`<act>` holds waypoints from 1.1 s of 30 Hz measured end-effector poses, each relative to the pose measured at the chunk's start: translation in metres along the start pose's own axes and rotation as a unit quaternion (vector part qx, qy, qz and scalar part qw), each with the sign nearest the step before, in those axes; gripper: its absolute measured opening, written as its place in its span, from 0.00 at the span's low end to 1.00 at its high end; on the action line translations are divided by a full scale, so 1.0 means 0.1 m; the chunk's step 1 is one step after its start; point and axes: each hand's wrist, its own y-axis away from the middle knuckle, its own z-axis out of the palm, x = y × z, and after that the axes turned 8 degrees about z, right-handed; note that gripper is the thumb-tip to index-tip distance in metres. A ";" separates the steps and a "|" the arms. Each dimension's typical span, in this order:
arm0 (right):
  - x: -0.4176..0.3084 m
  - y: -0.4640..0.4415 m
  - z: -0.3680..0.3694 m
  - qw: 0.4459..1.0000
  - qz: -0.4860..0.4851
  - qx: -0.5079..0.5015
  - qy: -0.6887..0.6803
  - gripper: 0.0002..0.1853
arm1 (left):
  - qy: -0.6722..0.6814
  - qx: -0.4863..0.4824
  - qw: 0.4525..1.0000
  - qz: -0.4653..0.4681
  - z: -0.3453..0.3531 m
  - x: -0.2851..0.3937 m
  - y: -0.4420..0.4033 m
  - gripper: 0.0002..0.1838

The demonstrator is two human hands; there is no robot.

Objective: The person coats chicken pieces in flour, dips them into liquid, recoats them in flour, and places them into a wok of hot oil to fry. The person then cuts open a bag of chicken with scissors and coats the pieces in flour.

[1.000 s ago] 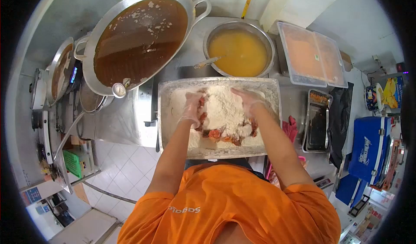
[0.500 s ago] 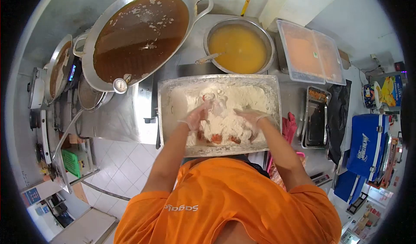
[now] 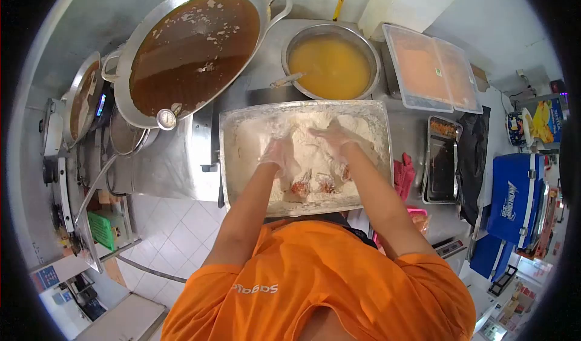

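A rectangular metal tray [image 3: 242, 206] of pale flour [image 3: 315, 153] lies right in front of me. Both hands wear thin clear plastic gloves and are down in the flour. My left hand [image 3: 279, 150] is left of the middle, fingers stretched away from me and partly sunk in flour. To its right, my right hand [image 3: 336, 140] has its fingers apart, flour covering some of them. Several reddish, flour-dusted pieces of food show at the near side, among them one piece [image 3: 299, 186] and another piece [image 3: 327, 185]. Neither hand visibly grips a piece.
Behind the tray stand a wide pan of brown oil [image 3: 193, 56] with a dial thermometer [image 3: 166, 119] and a metal bowl of yellow liquid [image 3: 330, 65]. At right are a lidded plastic container [image 3: 417, 68], a dark metal tray [image 3: 442, 168], a pink cloth [image 3: 404, 174] and a blue cooler [image 3: 514, 199].
Both hands have moved away from my body toward the tray's far side, the right one further and also leftward. The flour around the reddish pieces has shifted.
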 end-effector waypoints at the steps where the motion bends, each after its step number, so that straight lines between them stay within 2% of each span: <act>1: -0.21 -0.06 0.03 0.999 0.032 -0.024 -0.002 0.51 | 0.010 -0.002 1.000 0.000 0.07 -0.09 -0.10 0.33; 3: -0.71 0.05 -0.16 0.988 0.139 -0.067 0.029 0.53 | -0.013 -0.044 0.999 -0.011 0.05 -0.13 -0.17 0.32; 4: -0.87 0.21 -0.34 0.981 0.162 -0.082 0.061 0.54 | -0.047 -0.113 0.992 -0.026 -0.12 -0.10 -0.05 0.33; 6: -0.96 0.58 -0.59 0.972 0.190 -0.091 0.104 0.56 | -0.014 -0.186 0.978 -0.090 -0.38 -0.15 0.16 0.34; 8: -0.82 0.87 -0.63 0.951 0.271 -0.098 0.113 0.58 | 0.134 -0.175 0.960 -0.171 -0.45 -0.34 0.37 0.36; 9: -0.74 0.97 -0.54 0.918 0.363 -0.109 0.117 0.57 | 0.217 -0.156 0.943 -0.200 -0.44 -0.39 0.48 0.36; 11: -0.70 1.11 -0.30 0.910 0.396 -0.127 0.009 0.58 | 0.347 -0.119 0.898 -0.243 -0.45 -0.21 0.66 0.36; 12: -0.62 1.05 -0.20 0.920 0.361 -0.147 -0.020 0.59 | 0.350 -0.114 0.906 -0.207 -0.64 0.41 0.80 0.36; 13: -0.54 0.99 -0.10 0.928 0.327 -0.169 -0.051 0.60 | 0.333 -0.114 0.920 -0.175 -0.55 0.52 0.79 0.36; 14: -0.34 0.84 0.09 0.947 0.243 -0.202 -0.060 0.60 | 0.315 -0.113 0.932 -0.143 -0.47 0.64 0.78 0.36; 15: -0.32 0.75 0.15 0.956 0.212 -0.192 -0.061 0.60 | 0.276 -0.113 0.948 -0.110 -0.12 0.32 0.60 0.38; 16: -0.32 0.67 0.22 0.965 0.181 -0.182 -0.061 0.59 | 0.251 -0.106 0.956 -0.107 -0.01 0.32 0.49 0.39; 18: -0.51 0.53 0.26 0.970 0.216 -0.081 -0.073 0.58 | 0.218 -0.091 0.962 -0.135 0.12 0.52 0.33 0.41; 19: -0.68 0.53 0.23 0.970 0.224 -0.030 -0.091 0.58 | 0.010 -0.159 0.983 -0.086 0.13 0.57 0.28 0.40; 20: -0.81 0.59 0.14 0.966 0.218 0.022 -0.135 0.57 | -0.199 -0.212 0.957 -0.028 0.13 0.60 0.22 0.41; 21: -0.92 0.63 0.09 0.958 0.212 0.074 -0.180 0.56 | -0.176 -0.067 0.974 -0.128 0.21 0.52 0.25 0.40; 22: -0.52 0.52 0.15 0.952 0.213 0.103 -0.193 0.52 | -0.149 0.082 0.960 -0.223 0.27 0.41 0.29 0.40; 23: -0.10 0.40 0.21 0.946 0.213 0.131 -0.205 0.48 | -0.007 0.155 0.960 -0.233 0.22 0.34 0.30 0.41; 24: -0.24 0.45 -0.01 0.910 0.287 0.125 -0.272 0.44 | 0.133 0.233 0.935 -0.231 0.17 0.26 0.31 0.42; 25: -0.27 0.47 -0.14 0.863 0.360 0.117 -0.336 0.40 | 0.373 0.218 0.891 -0.140 -0.01 0.10 0.35 0.46; 26: -0.07 0.38 -0.10 0.908 0.253 0.111 -0.315 0.41 | 0.587 0.189 0.786 -0.038 -0.13 0.00 0.34 0.49; 27: 0.30 0.24 0.06 0.940 0.144 0.104 -0.290 0.41 | 0.564 0.167 0.806 -0.068 -0.15 -0.05 0.26 0.50; 28: 0.31 0.19 0.11 0.943 0.136 0.080 -0.293 0.42 | 0.540 0.145 0.823 -0.097 -0.16 -0.10 0.14 0.51; 29: 0.32 0.14 0.16 0.945 0.127 0.057 -0.296 0.43 | 0.448 0.116 0.883 -0.078 -0.12 -0.10 0.12 0.51; 30: -0.16 0.13 0.15 0.919 0.221 0.018 -0.327 0.43 | 0.348 0.092 0.931 -0.057 -0.08 -0.11 0.11 0.51; 31: -0.60 0.16 0.10 0.883 0.310 -0.020 -0.352 0.44 | 0.167 0.060 0.984 0.020 -0.05 0.02 0.11 0.50; 32: -0.85 0.21 0.04 0.879 0.337 -0.016 -0.338 0.45 | 0.022 -0.008 0.999 0.040 -0.13 0.13 0.12 0.51; 33: -1.07 0.26 -0.01 0.873 0.364 -0.012 -0.323 0.45 | -0.121 -0.068 0.988 0.074 -0.22 0.24 0.14 0.52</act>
